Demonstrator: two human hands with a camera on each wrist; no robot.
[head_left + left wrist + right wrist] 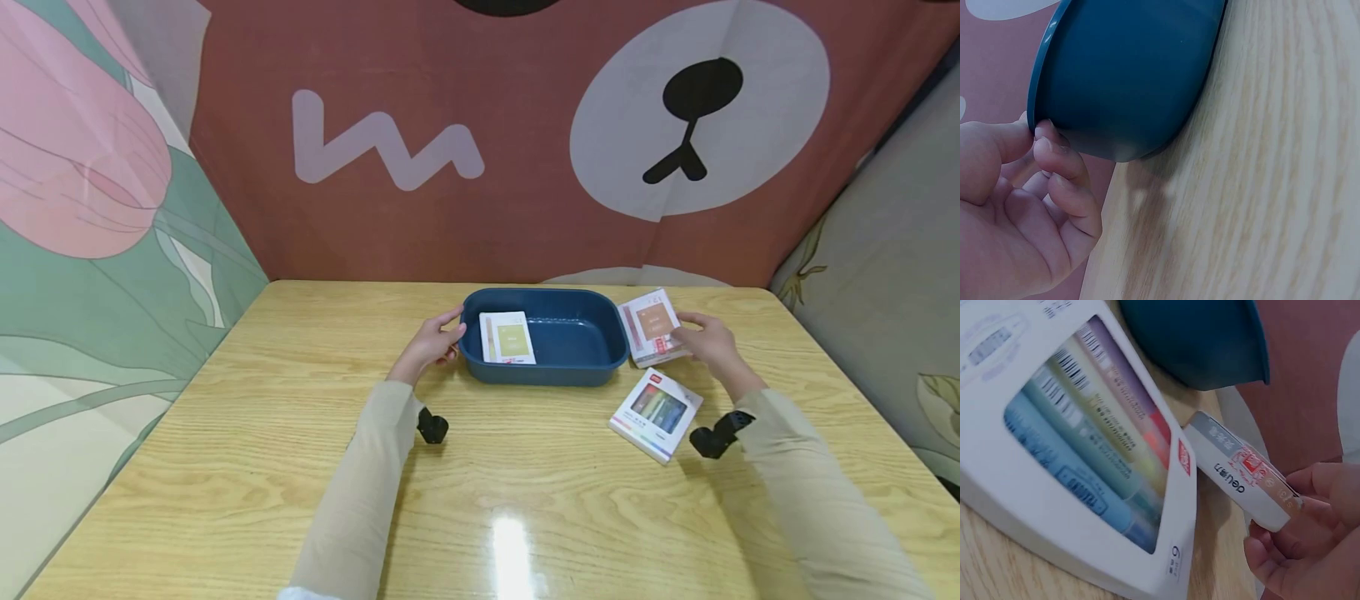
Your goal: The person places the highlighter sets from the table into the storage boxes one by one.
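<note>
A dark blue plastic basin [540, 377] stands near the back of the table. My left hand [429, 343] pinches its left rim, thumb at the lip and fingers curled beneath, as the left wrist view shows. Inside the basin, at its left, lies a white box with a yellow-green square [512, 339]. Just right of the basin, my right hand [708, 343] grips the edge of a small white box with an orange-brown square [651, 323]; this box is tilted in the right wrist view. Nearer me lies a white windowed pack of coloured highlighters [1094, 428].
The wood-grain table [247, 467] ends at a brown cloth [450, 242] with a cartoon bear face. Patterned cloth [90, 317] stands along the left side, with grey cloth [877, 275] at the right. Black wrist cameras [432, 427] sit by both sleeves.
</note>
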